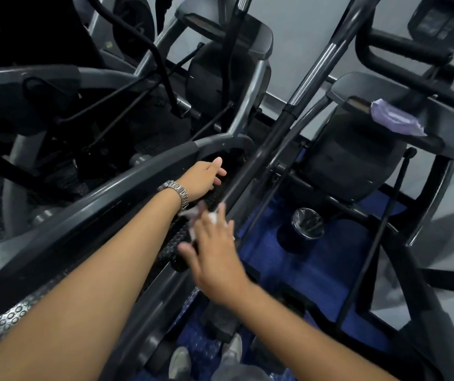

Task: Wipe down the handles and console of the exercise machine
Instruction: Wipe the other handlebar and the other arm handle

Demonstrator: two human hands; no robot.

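Note:
My left hand (206, 176), with a metal watch on the wrist, reaches forward beside the curved grey handrail (127, 182) of the exercise machine, its fingers curled down over a dark bar. My right hand (214, 251) is blurred, and a crumpled white wipe (201, 215) sticks out past its fingers, next to the long dark moving handle (283, 125) that runs diagonally up to a chrome section. Whether the wipe touches the handle I cannot tell. A console (434, 23) shows at the top right edge.
A pale purple wipes packet (396, 118) lies on the grey shelf (440, 127) of the right machine. A black bin with a shiny rim (307, 224) stands on the blue floor mat. Another machine fills the left. My shoes (206, 358) are at the bottom.

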